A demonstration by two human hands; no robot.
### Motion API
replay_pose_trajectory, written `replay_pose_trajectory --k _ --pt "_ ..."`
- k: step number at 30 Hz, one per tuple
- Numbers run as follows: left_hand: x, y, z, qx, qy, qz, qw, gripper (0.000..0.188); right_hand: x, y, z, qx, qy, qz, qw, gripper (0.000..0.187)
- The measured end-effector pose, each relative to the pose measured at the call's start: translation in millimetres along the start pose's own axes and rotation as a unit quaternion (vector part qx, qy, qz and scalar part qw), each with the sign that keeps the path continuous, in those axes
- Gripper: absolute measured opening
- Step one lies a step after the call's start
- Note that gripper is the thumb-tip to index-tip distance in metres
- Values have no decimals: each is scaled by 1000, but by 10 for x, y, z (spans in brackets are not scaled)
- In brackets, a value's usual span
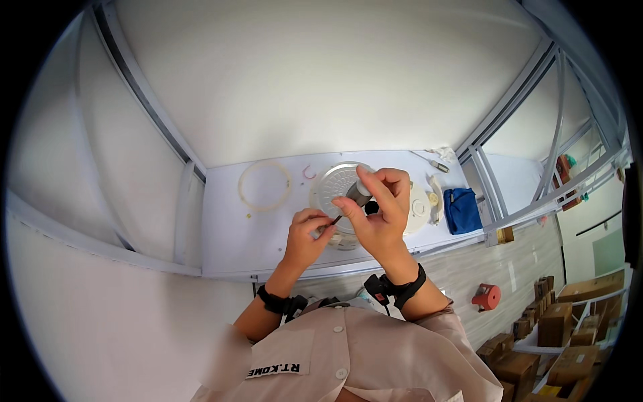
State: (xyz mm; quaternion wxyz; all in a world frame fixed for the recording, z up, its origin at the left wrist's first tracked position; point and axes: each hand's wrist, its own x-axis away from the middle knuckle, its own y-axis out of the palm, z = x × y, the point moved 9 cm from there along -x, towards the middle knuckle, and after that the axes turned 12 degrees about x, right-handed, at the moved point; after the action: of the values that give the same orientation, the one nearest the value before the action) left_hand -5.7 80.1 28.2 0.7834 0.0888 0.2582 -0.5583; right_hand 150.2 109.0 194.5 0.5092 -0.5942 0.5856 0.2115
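A screwdriver with a grey handle and pale end cap is in my right hand, between the thumb and fingers. Its dark shaft slants down toward my left hand, whose thumb and fingertips pinch around the tip end. Whether a small part sits at that tip is hidden by the fingers. Beneath both hands stands a round appliance body with a silver patterned metal disc on it, partly covered by my right hand. Just right of my right hand lies a round white cover.
At left on the white table lies a pale ring, with a small pink curved piece nearby. A second screwdriver, a curved white part and a blue pouch lie at right. Frame posts flank the table.
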Motion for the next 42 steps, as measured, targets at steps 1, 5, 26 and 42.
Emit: replay_pose_trajectory --k 1,5,26,42 --pt "-4 0 24 3 1 3 1000 15 -43 -15 -28 -4 0 -3 1000 65" --pt "8 -14 -44 8 -25 -6 1000 15 -134 71 31 -112 54 -60 990 64" --pt "-1 15 -131 20 -27 -24 999 14 -17 -85 75 -45 47 -33 997 47" --pt "18 8 -168 33 -47 -12 998 17 68 -33 58 13 14 -50 999 64"
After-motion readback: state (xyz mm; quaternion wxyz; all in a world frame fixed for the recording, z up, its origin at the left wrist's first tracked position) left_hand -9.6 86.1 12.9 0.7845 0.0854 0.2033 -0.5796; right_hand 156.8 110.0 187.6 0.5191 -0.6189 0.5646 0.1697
